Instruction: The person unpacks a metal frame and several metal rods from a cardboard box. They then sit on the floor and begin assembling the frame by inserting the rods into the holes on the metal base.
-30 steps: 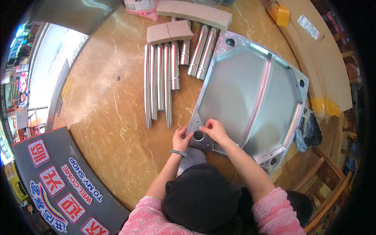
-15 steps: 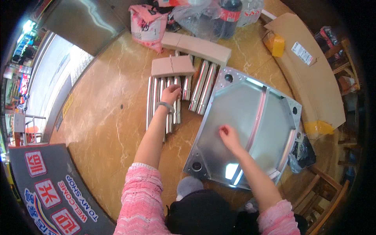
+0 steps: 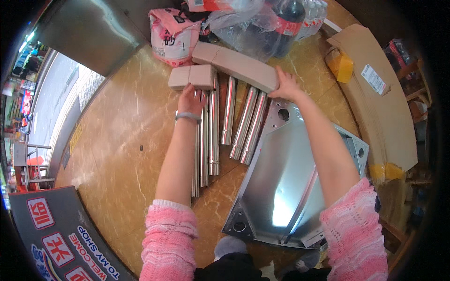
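My left hand (image 3: 191, 99) is at the near edge of a short cardboard block (image 3: 191, 77), fingers curled up against it above several shiny metal tubes (image 3: 213, 136). What lies under its palm is hidden. My right hand (image 3: 287, 87) grips the right end of a longer cardboard block (image 3: 234, 64), thumb on the near side and fingers over the far side. The tubes lie side by side on the floor, their far ends beneath the two blocks. Close by on the right is a silver metal tray-like frame (image 3: 262, 187) with holed corner plates.
Behind the blocks stand a pink-and-white bag (image 3: 173, 40), a large dark bottle (image 3: 286, 28) and plastic-wrapped bottles. A flattened cardboard sheet (image 3: 375, 112) with yellow tape curves along the right. A dark printed mat (image 3: 61, 234) lies at the lower left, near a doorway.
My right hand has moved from above the metal frame up to the long block's right end. My left hand has moved up from the tubes to the short block, which sits further left.
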The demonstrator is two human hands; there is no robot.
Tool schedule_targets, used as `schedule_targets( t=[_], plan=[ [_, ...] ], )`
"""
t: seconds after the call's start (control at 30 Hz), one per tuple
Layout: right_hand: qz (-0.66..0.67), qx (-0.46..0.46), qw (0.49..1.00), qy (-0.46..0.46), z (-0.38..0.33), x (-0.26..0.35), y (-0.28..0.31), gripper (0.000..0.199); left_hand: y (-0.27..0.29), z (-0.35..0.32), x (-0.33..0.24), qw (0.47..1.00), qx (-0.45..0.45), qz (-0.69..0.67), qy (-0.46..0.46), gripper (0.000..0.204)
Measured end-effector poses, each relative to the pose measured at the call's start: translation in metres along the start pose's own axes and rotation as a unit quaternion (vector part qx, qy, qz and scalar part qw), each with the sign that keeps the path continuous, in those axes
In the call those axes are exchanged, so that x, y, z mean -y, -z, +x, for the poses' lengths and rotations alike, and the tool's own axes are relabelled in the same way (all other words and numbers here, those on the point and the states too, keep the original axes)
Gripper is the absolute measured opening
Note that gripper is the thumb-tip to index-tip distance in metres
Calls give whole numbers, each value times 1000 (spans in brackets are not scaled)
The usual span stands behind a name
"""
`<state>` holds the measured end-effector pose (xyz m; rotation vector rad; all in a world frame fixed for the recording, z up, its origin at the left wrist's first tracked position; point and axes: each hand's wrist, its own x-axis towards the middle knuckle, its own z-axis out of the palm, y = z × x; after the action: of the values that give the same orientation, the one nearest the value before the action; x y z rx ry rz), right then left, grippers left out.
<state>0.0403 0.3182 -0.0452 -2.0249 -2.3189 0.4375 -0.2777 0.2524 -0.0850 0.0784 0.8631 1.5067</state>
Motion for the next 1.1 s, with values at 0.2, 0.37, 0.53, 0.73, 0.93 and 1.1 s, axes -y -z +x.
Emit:
schedule_targets(
  t=[0.2,0.37,0.53,0.73,0.93,1.1],
  plan=[
    [209,-65,968,124,-36,-67,21,93,46,-25,-59,928,-57,327,-170,28],
    [353,-54,934,15,-126,-182,43,91,135,-125,-72,754,-154,629,-109,34],
    [202,-125,971,6,-149,-242,28,87,168,-166,-24,723,-99,682,-40,38],
    [120,-249,960,42,-185,-171,48,67,164,-142,-9,741,-122,645,-139,39],
    [82,-117,990,-11,-315,-99,6,43,151,-121,-1,656,-77,733,-162,72],
    [217,-170,926,-258,-384,-121,-33,40,115,-129,-12,572,-121,797,-154,67]
  ],
)
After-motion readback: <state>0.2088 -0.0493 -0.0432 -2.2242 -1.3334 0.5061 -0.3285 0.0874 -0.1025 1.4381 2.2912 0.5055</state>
